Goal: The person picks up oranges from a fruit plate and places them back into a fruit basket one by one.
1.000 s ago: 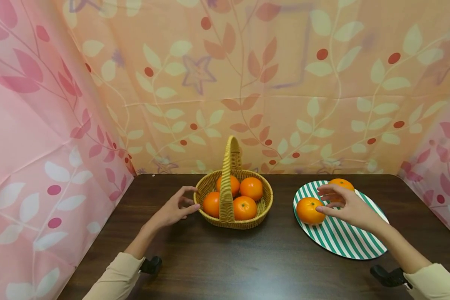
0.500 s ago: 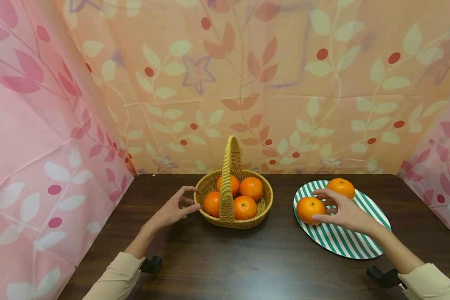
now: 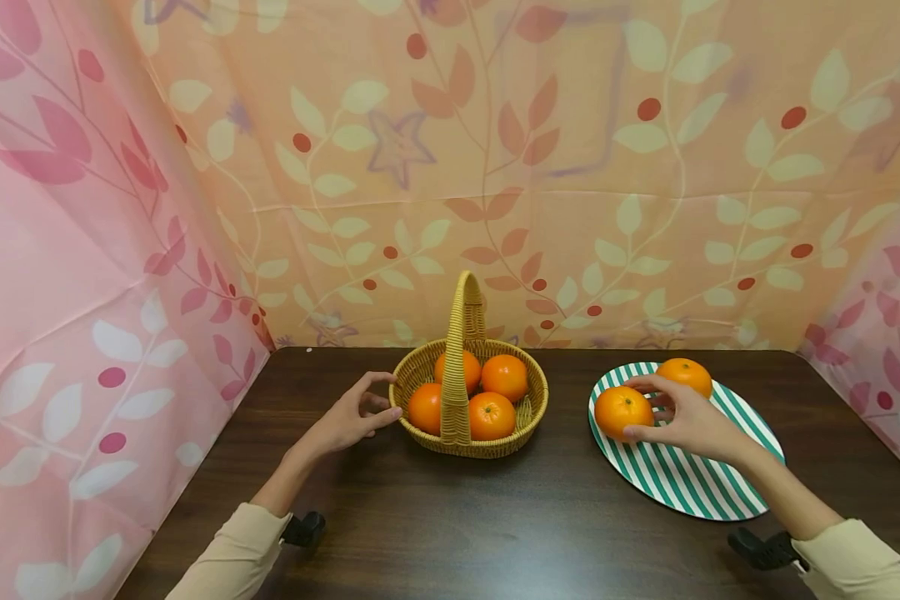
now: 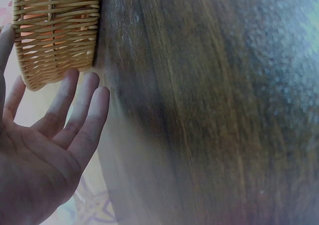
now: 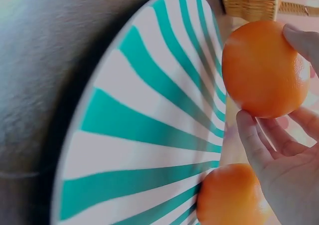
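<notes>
My right hand (image 3: 690, 425) grips an orange (image 3: 622, 414) with thumb and fingers round its sides, at the left part of a green-and-white striped plate (image 3: 697, 492). In the right wrist view this orange (image 5: 264, 70) shows close over the plate's surface (image 5: 144, 115). A second orange (image 3: 686, 377) rests at the plate's back edge, behind the hand. My left hand (image 3: 348, 417) holds the left end of a yellow wicker basket (image 3: 487, 450) between thumb and index finger; its other fingers (image 4: 89, 120) spread beside the basket's wall. Several oranges (image 3: 491, 417) lie in the basket, under its arched handle (image 3: 457, 358).
The dark wooden table (image 3: 510, 533) extends in front of the basket and plate. A floral cloth (image 3: 570, 192) hangs along the back edge, and pink cloth (image 3: 105, 275) hangs at the left. Black wrist mounts (image 3: 303, 529) sit at both sleeves.
My right hand moved down and left onto the front orange, its fingers closed round it, and the orange has risen slightly. The left hand and basket keep their place.
</notes>
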A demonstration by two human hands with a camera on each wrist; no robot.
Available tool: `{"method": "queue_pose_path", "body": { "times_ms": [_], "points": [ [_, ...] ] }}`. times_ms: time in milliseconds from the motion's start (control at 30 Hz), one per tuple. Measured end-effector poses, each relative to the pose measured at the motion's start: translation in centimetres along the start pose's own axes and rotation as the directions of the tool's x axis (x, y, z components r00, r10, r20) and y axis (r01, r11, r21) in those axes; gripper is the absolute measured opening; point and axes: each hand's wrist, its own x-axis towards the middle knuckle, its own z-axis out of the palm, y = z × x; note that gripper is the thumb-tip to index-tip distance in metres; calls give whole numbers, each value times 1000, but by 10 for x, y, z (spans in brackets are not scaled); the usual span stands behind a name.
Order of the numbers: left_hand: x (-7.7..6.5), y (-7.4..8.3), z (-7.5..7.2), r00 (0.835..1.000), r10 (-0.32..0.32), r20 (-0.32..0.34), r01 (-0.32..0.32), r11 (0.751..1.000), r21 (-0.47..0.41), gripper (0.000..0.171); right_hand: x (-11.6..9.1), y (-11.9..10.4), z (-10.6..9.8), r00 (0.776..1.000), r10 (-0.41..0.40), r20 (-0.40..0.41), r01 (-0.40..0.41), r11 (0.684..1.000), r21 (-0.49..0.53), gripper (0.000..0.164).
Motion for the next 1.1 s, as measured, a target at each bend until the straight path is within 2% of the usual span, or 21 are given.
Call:
{"method": "queue_pose_path", "body": {
  "times_ms": [633, 1100],
  "points": [
    [1, 0, 0, 1000, -1, -1, 1, 1000, 9, 56, 35, -19, 2, 998, -33, -58, 37, 997, 66, 61],
    [1, 1, -1, 1000, 3, 3, -3, 1000, 20, 55, 72, -43, 7, 994, -96, -50, 104, 975, 197, 62]
  ]
}}
